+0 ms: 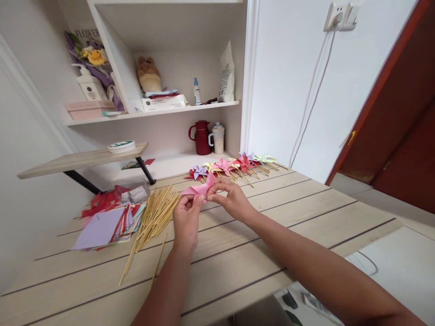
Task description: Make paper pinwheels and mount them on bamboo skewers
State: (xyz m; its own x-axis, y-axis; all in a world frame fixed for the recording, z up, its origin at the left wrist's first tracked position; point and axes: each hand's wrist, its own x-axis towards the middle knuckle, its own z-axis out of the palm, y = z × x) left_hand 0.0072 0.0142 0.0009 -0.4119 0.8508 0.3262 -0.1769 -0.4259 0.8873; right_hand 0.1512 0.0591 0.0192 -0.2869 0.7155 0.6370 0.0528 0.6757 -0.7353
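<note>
A folded pink paper piece (pixel 199 189) is held just above the wooden table (pixel 272 235), pinched at its left end by the left hand (pixel 186 217) and at its right end by the fingertips of the right hand (pixel 231 198). To its left lie a loose bundle of bamboo sticks (pixel 154 216) and a stack of coloured paper squares (pixel 105 224), and behind it a row of finished pinwheels (pixel 234 165). The folds look lightly held, so a slack pinch or uneven pull could let them spring open or tear, and a sweeping forearm might scatter the sticks.
</note>
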